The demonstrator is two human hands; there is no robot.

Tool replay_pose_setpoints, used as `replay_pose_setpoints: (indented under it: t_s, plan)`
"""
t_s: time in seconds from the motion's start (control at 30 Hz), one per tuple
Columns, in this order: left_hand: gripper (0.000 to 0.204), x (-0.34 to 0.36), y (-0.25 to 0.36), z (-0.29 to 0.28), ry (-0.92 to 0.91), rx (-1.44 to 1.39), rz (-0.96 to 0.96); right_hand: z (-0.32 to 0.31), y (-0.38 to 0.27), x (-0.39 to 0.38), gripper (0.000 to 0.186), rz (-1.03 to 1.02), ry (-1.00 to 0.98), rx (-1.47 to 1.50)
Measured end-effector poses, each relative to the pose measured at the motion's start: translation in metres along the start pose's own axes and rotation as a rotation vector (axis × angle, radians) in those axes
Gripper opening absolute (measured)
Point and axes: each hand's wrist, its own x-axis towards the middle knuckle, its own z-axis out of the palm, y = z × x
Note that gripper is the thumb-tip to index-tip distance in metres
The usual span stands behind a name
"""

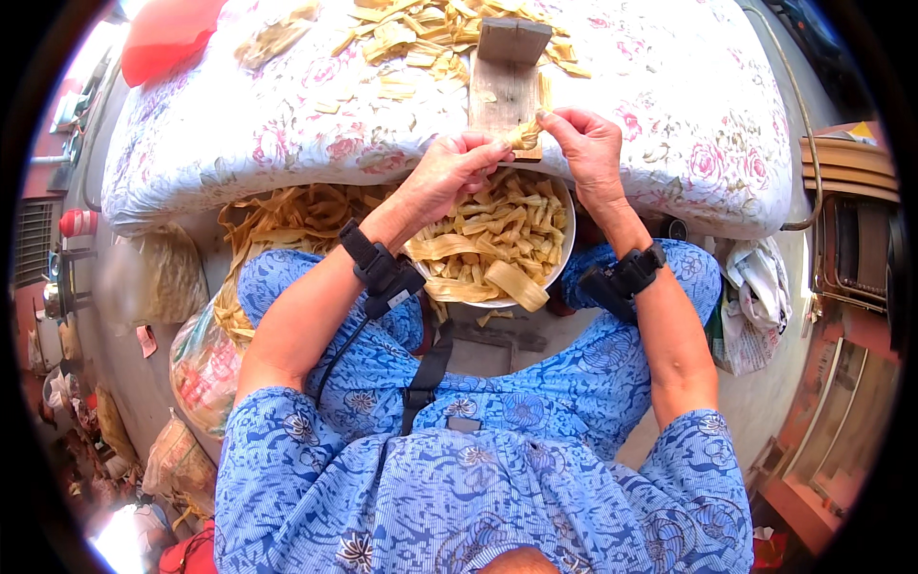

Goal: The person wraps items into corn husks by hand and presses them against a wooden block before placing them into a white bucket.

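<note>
My left hand (457, 172) and my right hand (585, 153) both pinch a bunched pale-yellow dried strip (524, 135), one at each end, over the near end of a wooden board (495, 98). The board lies on a flowered mattress-like surface (703, 105) and has a darker upright block (513, 40) at its far end. Just below my hands, a white round bowl (565, 249) is heaped with folded yellow strips (497, 239).
Loose yellow pieces (411, 33) and a red item (164, 40) lie on the flowered surface. Longer brown strips (287, 225) and plastic bags (203, 368) are at my left, white bags (755, 297) at my right. A metal bed rail (811, 172) curves along the right.
</note>
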Motion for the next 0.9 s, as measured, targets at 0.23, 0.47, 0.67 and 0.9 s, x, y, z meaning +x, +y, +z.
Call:
replay_pose_setpoints:
  t_s: [0.23, 0.47, 0.67, 0.9]
  plan:
    - [0.019, 0.0, 0.003, -0.009, -0.075, -0.063, -0.016, -0.003, -0.019, -0.009, 0.026, 0.378, -0.334, 0.225]
    - [0.018, -0.004, 0.011, -0.003, -0.131, -0.065, -0.022, 0.017, -0.01, -0.009, 0.011, 0.301, -0.307, 0.329]
    - [0.016, -0.011, 0.011, -0.006, -0.082, -0.02, -0.055, -0.002, -0.013, -0.005, 0.007, 0.356, -0.266, 0.413]
    - [0.018, 0.001, 0.028, -0.014, 0.001, 0.279, 0.043, 0.0, -0.018, 0.008, 0.007, 0.291, -0.167, 0.22]
